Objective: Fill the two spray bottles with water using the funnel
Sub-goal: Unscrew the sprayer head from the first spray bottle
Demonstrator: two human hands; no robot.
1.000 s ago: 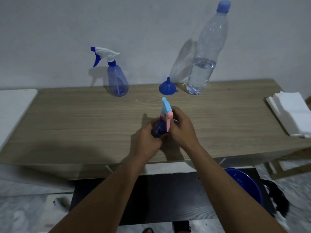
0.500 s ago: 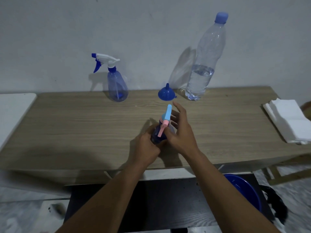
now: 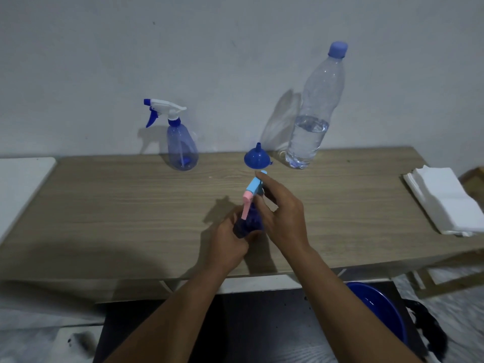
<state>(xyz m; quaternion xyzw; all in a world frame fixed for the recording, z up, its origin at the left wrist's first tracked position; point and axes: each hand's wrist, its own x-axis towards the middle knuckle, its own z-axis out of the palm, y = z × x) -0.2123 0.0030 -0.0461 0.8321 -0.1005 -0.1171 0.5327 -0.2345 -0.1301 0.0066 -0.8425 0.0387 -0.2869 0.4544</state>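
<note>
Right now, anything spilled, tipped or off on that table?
Nothing spilled. The funnel sits upside down, spout up, beside the water bottle. The small spray bottle is tilted only because the left hand and right hand hold it.

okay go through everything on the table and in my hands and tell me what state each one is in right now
Small spray bottle: held over the table, sprayer head still on.
Left hand: gripping its body.
Right hand: on its sprayer head.
Large spray bottle: upright, capped, looks empty.
Funnel: upside down, unused.
Water bottle: upright, capped, partly full.
Tissues: stacked.
</note>
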